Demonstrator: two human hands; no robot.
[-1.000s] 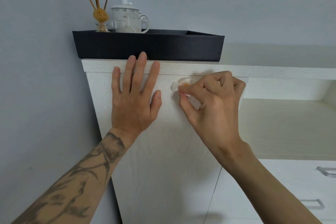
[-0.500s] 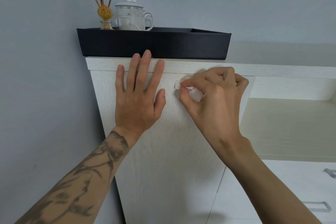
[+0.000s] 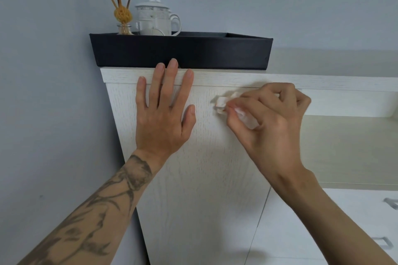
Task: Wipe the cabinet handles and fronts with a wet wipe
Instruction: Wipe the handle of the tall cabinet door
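Soft, even light, faint shadow beside the slightly blurred right hand (image 3: 273,127), wide-angle bowing at the edges.

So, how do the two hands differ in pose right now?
The left hand lies flat on the cabinet front, fingers straight; the right hand has curled fingers. The left hand holds nothing; the right hand pinches a wet wipe. Both work near the front's top.

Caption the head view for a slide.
Right hand pinches a wet wipe against the cabinet front; left hand rests flat beside it.
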